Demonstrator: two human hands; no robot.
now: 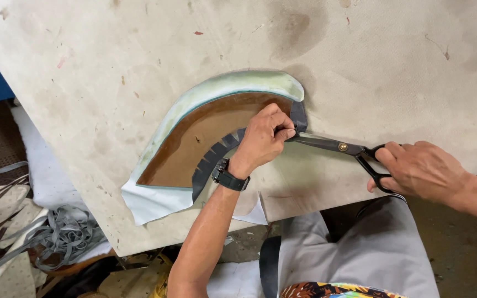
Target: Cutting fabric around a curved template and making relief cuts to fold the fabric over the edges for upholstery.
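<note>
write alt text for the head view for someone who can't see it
Seen from above, a person's right hand works black scissors while the left hand pinches a dark strip edging a curved brown panel on a worn beige table. The strip is notched along the curve.

One view only, from a camera worn on the person's head. It looks steeply down and a bit forward, close in. The pale, stained surface (360, 60) fills the upper frame from 9 through 12 to 3 o'clock, its near edge slanting across the lower part. Both forearms enter from the bottom, at 6 and 4 o'clock. Floor and clutter show along 6 to 8 o'clock. No second view shares the scene.
</note>
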